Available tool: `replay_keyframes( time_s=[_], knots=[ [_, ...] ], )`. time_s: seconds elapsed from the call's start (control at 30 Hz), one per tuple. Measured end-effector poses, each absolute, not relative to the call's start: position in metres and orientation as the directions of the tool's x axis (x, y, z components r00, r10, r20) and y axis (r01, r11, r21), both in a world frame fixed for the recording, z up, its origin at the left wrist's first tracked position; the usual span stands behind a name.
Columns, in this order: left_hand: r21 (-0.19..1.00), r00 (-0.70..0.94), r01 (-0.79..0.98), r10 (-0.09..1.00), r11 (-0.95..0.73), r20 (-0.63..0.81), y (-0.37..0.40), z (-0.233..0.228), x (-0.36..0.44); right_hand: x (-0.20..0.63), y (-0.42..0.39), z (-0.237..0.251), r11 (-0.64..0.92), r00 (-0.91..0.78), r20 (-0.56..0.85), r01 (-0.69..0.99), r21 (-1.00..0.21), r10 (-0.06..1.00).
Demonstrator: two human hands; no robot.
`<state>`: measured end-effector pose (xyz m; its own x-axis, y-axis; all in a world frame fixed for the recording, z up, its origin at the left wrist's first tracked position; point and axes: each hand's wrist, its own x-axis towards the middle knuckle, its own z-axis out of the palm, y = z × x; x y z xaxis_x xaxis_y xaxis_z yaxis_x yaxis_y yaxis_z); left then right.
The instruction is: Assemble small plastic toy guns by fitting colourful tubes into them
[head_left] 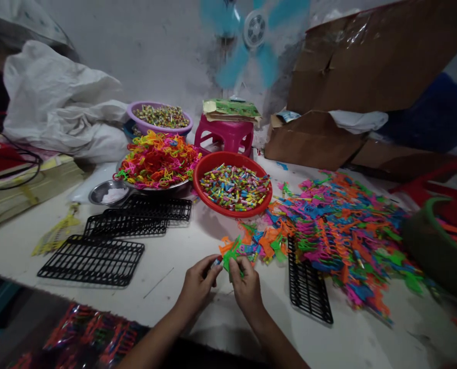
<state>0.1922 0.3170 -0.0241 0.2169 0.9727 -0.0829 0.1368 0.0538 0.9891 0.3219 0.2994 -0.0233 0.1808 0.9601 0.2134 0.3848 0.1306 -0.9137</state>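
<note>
Between the finger and thumb of my left hand (199,281) is a small coloured tube (216,262), blue and white where it shows. My right hand (246,287) pinches a flat green plastic toy piece (232,253), close to the tube. Whether the two pieces touch I cannot tell. Just beyond my fingers lies a small heap of orange, green, blue and pink plastic pieces (270,241). A red basin (199,190) behind it holds many similar small tubes (234,187). To the right spreads a large pile of coloured plastic toys (351,220).
Black plastic racks (93,260) lie at the left, and another black rack (309,289) at the right. A bowl of bright plastic pieces (159,159), a small metal bowl (97,196), a purple basin (130,110), a pink stool (224,134) and cardboard boxes (313,138) stand behind.
</note>
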Motion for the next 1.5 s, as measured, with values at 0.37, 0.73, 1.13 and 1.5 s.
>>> replay_keyframes(
  time_s=[0.37, 0.73, 1.13, 1.5],
  knots=[
    [0.916, 0.354, 0.343, 0.932, -0.207, 0.078, 0.312, -0.023, 0.199, 0.329, 0.299, -0.038, 0.087, 0.188, 0.174, 0.398, -0.913, 0.967],
    [0.604, 0.382, 0.7, 0.914, -0.381, 0.134, 0.349, -0.076, 0.24, 0.423, 0.327, -0.049, 0.011, 0.186, 0.484, 0.927, -0.376, 0.855],
    [0.726, 0.242, 0.653, 0.968, -0.213, 0.066, 0.331, -0.08, 0.195, 0.38, 0.397, -0.023, 0.24, 0.093, 0.544, 0.827, -0.509, 0.834],
    [0.82, 0.083, 0.521, 0.97, -0.239, 0.23, 0.339, -0.037, 0.148, 0.366, 0.427, 0.025, 0.283, -0.057, 0.468, 0.859, -0.428, 0.882]
  ],
)
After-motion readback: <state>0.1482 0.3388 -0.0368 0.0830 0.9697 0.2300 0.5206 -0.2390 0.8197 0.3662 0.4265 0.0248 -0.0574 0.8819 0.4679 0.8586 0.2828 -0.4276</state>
